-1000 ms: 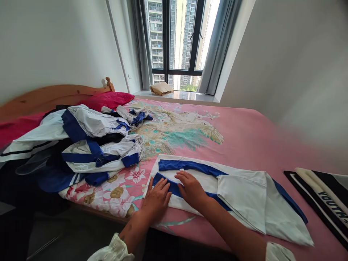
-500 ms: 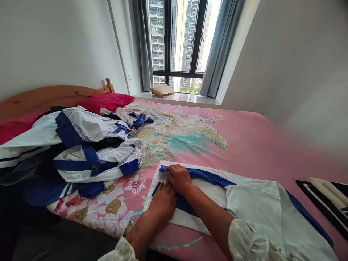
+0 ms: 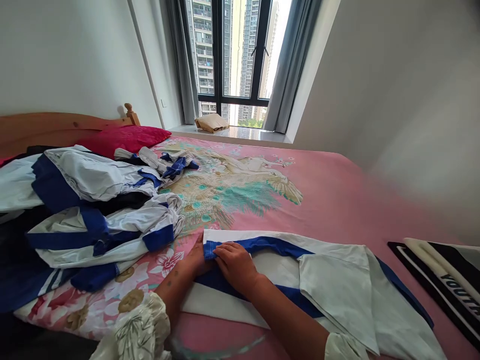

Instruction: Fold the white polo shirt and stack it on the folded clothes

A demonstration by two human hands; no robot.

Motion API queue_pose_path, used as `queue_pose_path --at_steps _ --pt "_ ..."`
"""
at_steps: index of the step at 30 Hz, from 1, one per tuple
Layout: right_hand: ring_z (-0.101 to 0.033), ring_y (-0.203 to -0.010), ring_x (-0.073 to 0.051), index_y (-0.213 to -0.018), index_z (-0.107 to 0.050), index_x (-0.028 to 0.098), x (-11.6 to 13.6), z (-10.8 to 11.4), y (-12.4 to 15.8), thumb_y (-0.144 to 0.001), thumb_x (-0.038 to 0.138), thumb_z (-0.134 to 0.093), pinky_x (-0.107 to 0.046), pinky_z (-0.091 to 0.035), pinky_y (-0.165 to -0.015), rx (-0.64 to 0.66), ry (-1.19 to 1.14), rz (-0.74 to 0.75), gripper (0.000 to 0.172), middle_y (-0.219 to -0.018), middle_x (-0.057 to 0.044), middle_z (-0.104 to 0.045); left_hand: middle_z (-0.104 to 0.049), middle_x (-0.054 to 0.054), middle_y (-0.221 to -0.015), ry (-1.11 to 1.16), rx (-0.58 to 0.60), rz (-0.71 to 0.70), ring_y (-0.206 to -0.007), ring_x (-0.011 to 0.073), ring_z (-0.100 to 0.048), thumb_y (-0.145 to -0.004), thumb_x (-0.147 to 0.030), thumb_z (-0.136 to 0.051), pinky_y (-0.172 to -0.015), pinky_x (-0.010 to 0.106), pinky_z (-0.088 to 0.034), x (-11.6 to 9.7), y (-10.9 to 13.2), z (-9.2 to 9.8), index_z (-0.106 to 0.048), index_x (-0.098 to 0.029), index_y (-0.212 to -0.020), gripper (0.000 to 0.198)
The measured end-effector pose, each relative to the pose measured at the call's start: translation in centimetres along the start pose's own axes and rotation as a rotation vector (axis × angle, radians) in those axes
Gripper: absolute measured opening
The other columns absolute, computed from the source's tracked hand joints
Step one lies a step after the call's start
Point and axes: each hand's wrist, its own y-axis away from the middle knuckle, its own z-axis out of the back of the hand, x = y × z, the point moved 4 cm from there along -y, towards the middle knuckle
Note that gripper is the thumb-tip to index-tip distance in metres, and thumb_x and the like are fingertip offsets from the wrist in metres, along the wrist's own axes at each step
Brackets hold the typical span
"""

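A white garment with broad blue bands [image 3: 285, 300] lies folded lengthwise on the bed, one white panel turned over its right part. My left hand [image 3: 195, 257] reaches to its left end, where the cloth edge covers the fingers, so their grip is hidden. Across the upper blue band, close to that same end, rests my right hand [image 3: 235, 265]. Its fingers are stretched out on the cloth, with the tips near the stitched blue edge.
A heap of crumpled white-and-blue clothes [image 3: 101, 175] covers the bed's left side, before a red pillow [image 3: 125, 140]. Folded black-and-cream clothing [image 3: 442, 275] lies at the right. Beyond the pink floral bedsheet [image 3: 330, 195], a tan bundle [image 3: 212, 122] sits on the windowsill.
My left hand has moved from the top of the garment to its left edge. My right hand has shifted slightly toward me, and the garment's left end is now squarer. The view has turned right.
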Motion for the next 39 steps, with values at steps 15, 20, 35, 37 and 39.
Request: queue_pose_path --at_steps 15,20,35,37,39 --pt "-0.048 -0.112 -0.027 -0.116 -0.057 0.014 -7.7 7.6 5.8 -0.071 0.008 -0.049 -0.038 -0.037 -0.096 0.076 0.423 -0.467 0.046 -0.115 -0.013 -0.058 -0.050 0.006 -0.140 -0.008 -0.142 0.101 -0.135 0.0215 -0.037 -0.093 -0.042 -0.029 -0.114 0.048 -0.024 -2.3 2.0 3.7 -0.056 -0.023 -0.125 0.046" --pt "-0.056 -0.102 -0.023 -0.103 -0.064 0.017 -10.8 9.3 5.8 -0.079 0.006 -0.041 -0.032 -0.040 -0.086 0.282 0.494 -0.463 0.034 -0.106 -0.010 -0.064 -0.029 0.003 -0.152 -0.065 0.196 0.200 -0.142 0.0263 -0.020 -0.087 -0.058 -0.035 -0.113 0.060 -0.008 -2.9 2.5 1.6 -0.036 -0.029 -0.140 0.061" --pt "-0.013 -0.142 -0.030 -0.144 -0.031 0.021 -8.6 3.4 5.2 -0.090 0.055 -0.038 -0.060 -0.002 -0.111 0.353 0.239 -0.317 0.065 -0.153 -0.012 -0.021 -0.033 0.008 -0.151 0.027 -0.028 0.331 -0.141 0.0274 -0.023 -0.085 -0.053 -0.043 -0.114 0.057 -0.009 -0.9 0.4 0.8 -0.044 -0.023 -0.136 0.059" --pt "-0.011 -0.142 -0.029 -0.145 -0.030 0.021 -8.8 3.2 5.4 -0.091 0.055 -0.035 -0.059 0.000 -0.111 0.377 0.212 -0.333 0.064 -0.153 -0.011 -0.019 -0.037 0.010 -0.149 0.079 -0.096 0.370 -0.139 0.0228 -0.029 -0.089 -0.048 -0.034 -0.115 0.049 -0.020 0.4 1.3 1.4 -0.038 -0.017 -0.139 0.059" --pt "-0.011 -0.142 -0.029 -0.145 -0.029 0.018 -8.0 3.7 5.3 -0.093 0.053 -0.031 -0.059 -0.001 -0.111 0.371 0.181 -0.401 0.063 -0.153 -0.012 -0.019 -0.039 0.015 -0.146 0.073 -0.139 0.418 -0.136 0.0207 -0.034 -0.092 -0.039 -0.026 -0.113 0.043 -0.028 1.4 3.1 2.1 -0.035 -0.009 -0.140 0.058"
